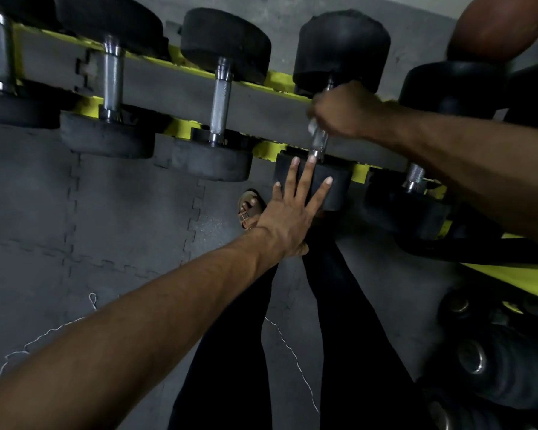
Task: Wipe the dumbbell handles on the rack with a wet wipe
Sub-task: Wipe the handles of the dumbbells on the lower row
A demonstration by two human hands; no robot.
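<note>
Several black dumbbells lie across a yellow rack [274, 79] that runs along the top of the view. My right hand [342, 110] is wrapped round the metal handle [320, 141] of one dumbbell, and a bit of pale wet wipe [312, 125] shows under its fingers. My left hand [292, 209] lies flat with fingers spread on that dumbbell's near black head [339, 187]. Its far head [342, 48] rests on the rear rail. To the left, the neighbouring dumbbell's handle [220, 100] is bare.
More dumbbells sit left [112, 79] and right [415, 178] on the rack. Weight plates [479, 358] are stacked at lower right. My legs and a sandalled foot [249, 209] stand on grey interlocking floor mats [75, 212]. A thin white cord [44, 336] lies on the floor.
</note>
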